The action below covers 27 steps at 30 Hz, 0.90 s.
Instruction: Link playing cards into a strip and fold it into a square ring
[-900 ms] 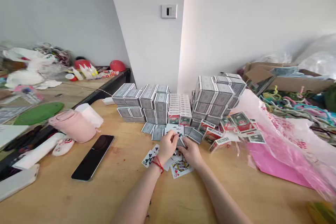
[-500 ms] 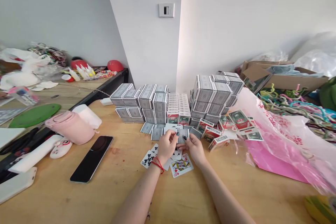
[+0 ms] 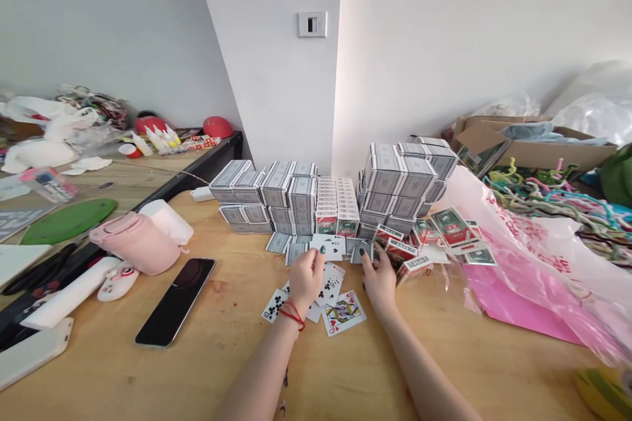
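Observation:
My left hand point(image 3: 307, 274), with a red string at the wrist, is closed in a pinch on a white face-up playing card point(image 3: 330, 247). My right hand point(image 3: 378, 276) has its fingers curled around a small grey-backed stack of cards point(image 3: 360, 250) just right of it. Loose face-up cards lie under and between my hands, among them a queen of hearts point(image 3: 344, 312) and a ten of clubs point(image 3: 273, 306). Behind stand stacks of grey-patterned card decks point(image 3: 264, 191), a taller stack point(image 3: 402, 181), and a block of red-and-green boxed decks point(image 3: 338, 205).
A black phone point(image 3: 176, 302) and a pink pouch point(image 3: 135, 243) lie at left on the wooden table point(image 3: 207, 368). Loose card boxes point(image 3: 451, 227) rest beside a pink plastic bag point(image 3: 523, 263). A cardboard box point(image 3: 528, 145) and coloured cords point(image 3: 553, 200) fill the right side.
My hands have parted: the right one moved right with the grey-backed stack, the left kept the white card. More of the face-up cards below now show.

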Each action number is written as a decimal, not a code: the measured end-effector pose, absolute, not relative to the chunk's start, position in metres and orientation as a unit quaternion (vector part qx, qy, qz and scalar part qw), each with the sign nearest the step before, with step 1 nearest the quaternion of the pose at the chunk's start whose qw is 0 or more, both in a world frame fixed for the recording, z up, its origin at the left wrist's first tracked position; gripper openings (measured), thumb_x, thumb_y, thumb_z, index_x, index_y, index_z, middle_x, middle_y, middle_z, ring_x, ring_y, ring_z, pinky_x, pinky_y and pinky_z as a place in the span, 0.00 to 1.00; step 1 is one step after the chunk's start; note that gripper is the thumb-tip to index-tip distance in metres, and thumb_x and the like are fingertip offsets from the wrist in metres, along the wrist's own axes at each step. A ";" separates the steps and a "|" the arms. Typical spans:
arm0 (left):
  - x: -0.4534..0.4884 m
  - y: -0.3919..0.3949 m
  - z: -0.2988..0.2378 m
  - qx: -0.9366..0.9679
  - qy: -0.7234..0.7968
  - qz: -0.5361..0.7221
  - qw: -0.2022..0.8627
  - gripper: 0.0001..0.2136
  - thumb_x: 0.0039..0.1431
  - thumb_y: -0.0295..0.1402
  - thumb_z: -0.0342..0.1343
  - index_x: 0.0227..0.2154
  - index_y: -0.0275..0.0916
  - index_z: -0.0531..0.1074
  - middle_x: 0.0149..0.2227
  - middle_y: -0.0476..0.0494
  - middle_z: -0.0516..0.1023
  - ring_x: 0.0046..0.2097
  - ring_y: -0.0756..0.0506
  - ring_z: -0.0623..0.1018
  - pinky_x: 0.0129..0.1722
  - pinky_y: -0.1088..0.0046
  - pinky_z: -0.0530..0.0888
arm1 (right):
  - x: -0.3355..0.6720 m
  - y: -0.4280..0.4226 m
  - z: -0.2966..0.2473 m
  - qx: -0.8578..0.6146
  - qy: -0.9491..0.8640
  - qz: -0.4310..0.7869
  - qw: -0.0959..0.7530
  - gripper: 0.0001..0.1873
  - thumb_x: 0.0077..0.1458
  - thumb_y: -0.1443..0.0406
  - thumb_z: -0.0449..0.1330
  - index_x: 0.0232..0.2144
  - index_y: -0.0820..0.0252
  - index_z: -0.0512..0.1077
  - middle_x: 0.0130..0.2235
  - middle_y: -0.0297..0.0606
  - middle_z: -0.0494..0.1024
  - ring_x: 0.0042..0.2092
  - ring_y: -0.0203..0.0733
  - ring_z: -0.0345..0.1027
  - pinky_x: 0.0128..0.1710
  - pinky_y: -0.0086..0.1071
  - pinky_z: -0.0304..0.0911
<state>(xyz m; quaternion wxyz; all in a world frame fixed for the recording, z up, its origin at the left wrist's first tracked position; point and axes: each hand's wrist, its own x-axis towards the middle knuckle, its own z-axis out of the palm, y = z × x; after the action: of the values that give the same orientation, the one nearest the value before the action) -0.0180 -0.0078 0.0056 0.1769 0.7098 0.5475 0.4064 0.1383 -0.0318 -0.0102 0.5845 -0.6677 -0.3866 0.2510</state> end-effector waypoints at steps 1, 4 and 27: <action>-0.024 -0.006 0.007 0.693 0.567 0.419 0.151 0.15 0.58 0.35 0.41 0.17 0.39 0.61 0.19 0.49 0.67 0.24 0.51 0.67 0.25 0.78 0.59 | 0.140 -0.031 -0.011 -0.684 -0.392 0.222 0.573 0.30 0.49 0.53 0.53 0.49 0.67 0.61 0.18 0.30 0.67 0.19 0.37 0.60 0.20 0.29 0.57; -0.044 0.001 0.012 0.632 0.649 0.417 0.074 0.15 0.57 0.35 0.42 0.16 0.39 0.60 0.18 0.49 0.65 0.23 0.51 0.65 0.24 0.77 0.57 | 0.141 -0.033 -0.013 -0.713 -0.441 0.160 0.521 0.28 0.50 0.56 0.51 0.51 0.64 0.59 0.18 0.29 0.66 0.21 0.38 0.60 0.24 0.30 0.58; -0.059 0.016 0.002 0.647 0.618 0.435 0.097 0.08 0.50 0.26 0.47 0.33 0.39 0.68 0.35 0.44 0.68 0.31 0.49 0.71 0.33 0.73 0.70 | 0.136 -0.032 -0.033 -0.663 -0.597 -0.009 0.451 0.14 0.50 0.68 0.49 0.38 0.59 0.70 0.48 0.46 0.63 0.49 0.47 0.59 0.47 0.41 0.60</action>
<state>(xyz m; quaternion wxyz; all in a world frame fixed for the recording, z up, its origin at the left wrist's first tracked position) -0.0587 0.0156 0.0016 0.0974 0.6473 0.6180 0.4354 0.1364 -0.0324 -0.0325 0.4510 -0.6630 -0.5974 -0.0089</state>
